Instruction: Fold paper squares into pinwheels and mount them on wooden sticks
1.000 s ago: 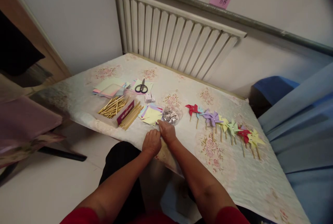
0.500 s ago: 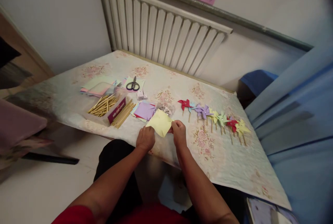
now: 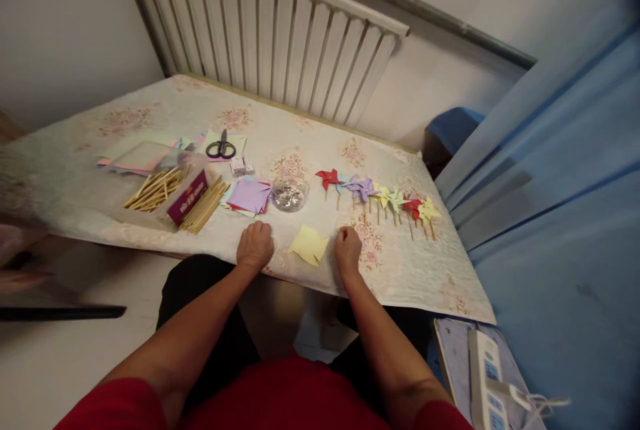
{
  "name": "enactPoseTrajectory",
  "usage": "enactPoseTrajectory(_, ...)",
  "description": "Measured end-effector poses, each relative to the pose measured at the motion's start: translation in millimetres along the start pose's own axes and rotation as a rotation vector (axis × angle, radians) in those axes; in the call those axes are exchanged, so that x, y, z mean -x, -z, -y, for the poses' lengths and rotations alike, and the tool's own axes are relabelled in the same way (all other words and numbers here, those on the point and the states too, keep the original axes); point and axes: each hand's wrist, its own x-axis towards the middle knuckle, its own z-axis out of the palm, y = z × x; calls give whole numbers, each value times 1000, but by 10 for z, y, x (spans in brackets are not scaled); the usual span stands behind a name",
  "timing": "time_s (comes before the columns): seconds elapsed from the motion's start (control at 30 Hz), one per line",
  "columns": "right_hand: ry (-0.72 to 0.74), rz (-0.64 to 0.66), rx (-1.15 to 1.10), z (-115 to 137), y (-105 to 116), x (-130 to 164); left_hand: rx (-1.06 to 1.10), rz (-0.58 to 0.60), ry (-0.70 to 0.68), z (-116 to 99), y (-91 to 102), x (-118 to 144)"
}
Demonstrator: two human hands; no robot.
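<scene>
One yellow paper square (image 3: 309, 245) is laid flat near the table's (image 3: 75, 183) front edge, between the left hand (image 3: 255, 245) and the right hand (image 3: 347, 249); both are curled loosely on the cloth, nothing gripped. Seven finished pinwheels (image 3: 380, 195) are lined up in a row. One clear bowl (image 3: 290, 193) holds glittery bits. A clear box (image 3: 157, 187) holds wooden sticks. One pair of scissors (image 3: 221, 147) is seen behind.

Left hand (image 3: 255, 245) and right hand (image 3: 347, 248): loosely curled, knuckles up, resting apart on either side of the yellow paper square (image 3: 309, 245). Forearms extended forward, converging slightly.
</scene>
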Motion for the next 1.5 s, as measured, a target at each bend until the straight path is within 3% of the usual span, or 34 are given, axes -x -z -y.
enactPoseTrajectory(0.13, 203, -21, 26, 237, -152, -137, 11, -15, -5, -5, -6, -4)
enactPoseTrajectory(0.33, 425, 170, 183, 569, -614, -198, 37, -33, -13, -4, -13, -1)
enactPoseTrajectory(0.43, 434, 214, 297, 521, -781, -161, 39, -25, -19, -1, -11, -3)
enactPoseTrajectory(0.57, 492, 173, 332, 346, -873, -107, 53, -5, -13, 1, -7, -9)
enactPoseTrajectory(1.03, 385, 267, 326, 352, -909, -134, 69, -2, -7, 6, -18, 2)
enactPoseTrajectory(1.5, 377, 259, 336, 331, -947, -215, 61, -8, -19, -5, 3, 2)
